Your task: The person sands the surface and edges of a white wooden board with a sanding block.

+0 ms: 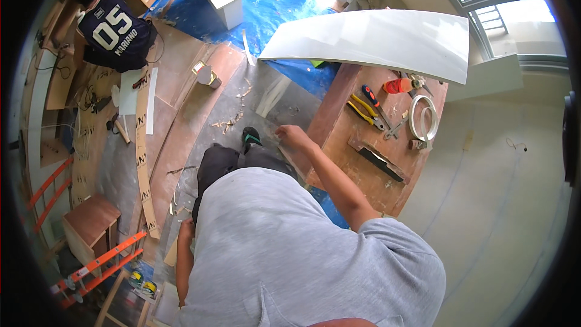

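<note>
My right hand [293, 136] hangs beside the near left edge of a wooden workbench [339, 139], its fingers loosely bent and apart, with nothing visible in them. My left hand [186, 230] is low at my left side, mostly hidden against my body, so its fingers do not show clearly. On the bench lie yellow-handled pliers [363, 110], an orange-and-black handled tool [374, 98], a coil of white strip [415, 122] and a long wooden block with a black part [378, 161]. A red round container [397, 86] is farther back.
A large glossy white panel [375, 42] rests across the bench's far end. Blue sheeting [284, 9] covers the far floor. Wood shavings [229, 124] lie before my feet. At the left a person in a dark jersey [118, 33] crouches among boards; an orange ladder [103, 260] is nearer.
</note>
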Available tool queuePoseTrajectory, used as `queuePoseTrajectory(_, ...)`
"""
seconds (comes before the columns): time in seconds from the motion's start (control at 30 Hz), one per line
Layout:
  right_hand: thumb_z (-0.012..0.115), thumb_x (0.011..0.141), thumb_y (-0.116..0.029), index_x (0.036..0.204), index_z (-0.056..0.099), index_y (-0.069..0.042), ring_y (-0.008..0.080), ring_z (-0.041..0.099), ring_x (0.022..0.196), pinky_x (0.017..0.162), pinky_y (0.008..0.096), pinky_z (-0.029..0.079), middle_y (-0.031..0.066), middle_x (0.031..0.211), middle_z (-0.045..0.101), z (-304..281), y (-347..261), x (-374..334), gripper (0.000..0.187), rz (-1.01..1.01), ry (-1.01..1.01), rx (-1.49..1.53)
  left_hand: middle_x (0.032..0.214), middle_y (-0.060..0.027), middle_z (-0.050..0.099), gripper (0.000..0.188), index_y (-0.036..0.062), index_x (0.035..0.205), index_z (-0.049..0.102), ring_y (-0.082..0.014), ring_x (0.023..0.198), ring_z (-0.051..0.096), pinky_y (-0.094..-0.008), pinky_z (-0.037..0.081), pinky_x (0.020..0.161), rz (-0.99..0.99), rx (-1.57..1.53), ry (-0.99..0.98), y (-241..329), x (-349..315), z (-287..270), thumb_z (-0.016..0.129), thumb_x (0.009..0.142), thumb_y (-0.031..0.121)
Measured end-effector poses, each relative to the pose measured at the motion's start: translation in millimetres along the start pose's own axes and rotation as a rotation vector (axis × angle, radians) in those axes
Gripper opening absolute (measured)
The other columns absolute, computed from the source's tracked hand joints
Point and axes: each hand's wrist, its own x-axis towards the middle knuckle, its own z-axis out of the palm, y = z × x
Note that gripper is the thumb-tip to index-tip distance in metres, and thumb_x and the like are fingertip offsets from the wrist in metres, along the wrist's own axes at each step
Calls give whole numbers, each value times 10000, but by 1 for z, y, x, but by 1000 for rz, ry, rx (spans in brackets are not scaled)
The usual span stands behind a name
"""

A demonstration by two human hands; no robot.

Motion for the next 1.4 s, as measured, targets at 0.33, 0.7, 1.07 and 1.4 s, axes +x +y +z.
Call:
queuePoseTrajectory(0.33, 614, 889, -166, 1159, 736, -51, 391, 685, 1089, 952, 448, 536, 222, 1136, 727, 1, -3, -15, 317, 219, 62, -102, 611, 21, 513, 182, 66, 1008, 667, -116, 477, 504, -295, 441, 426, 313, 67, -74, 227, 88, -66, 497, 942, 78)
queuePoseTrajectory(0.7, 678, 904, -197, 1191, 718, -53, 341, 721, 1031, 911, 432, 555, 183, 1099, 751, 32, -28, -39, 324, 459, 277, 104, 674, -12, 522, 385, 49, 1270, 592, -125, 485, 498, -289, 427, 432, 245, 105, -137, 404, 164, -123, 453, 914, 13)
queuePoseTrajectory(1.07, 671, 957, -202, 1088, 755, -85, 224, 726, 957, 860, 354, 562, 109, 1027, 760, -8, 0, -60, 194, 396, 910, 155, 644, -2, 541, 213, 47, 1051, 683, -121, 455, 503, -305, 478, 401, 336, 423, -271, 457, 194, -110, 535, 904, 88)
queuePoseTrajectory(1.4, 757, 873, -359, 1499, 356, 44, 452, 414, 1386, 1153, 503, 360, 293, 1509, 396, -112, 83, -142, 845, 1325, 1721, 395, 752, -34, 618, 332, 27, 1180, 660, -142, 613, 581, -310, 513, 574, 436, 521, -130, 537, 176, -59, 560, 865, 59)
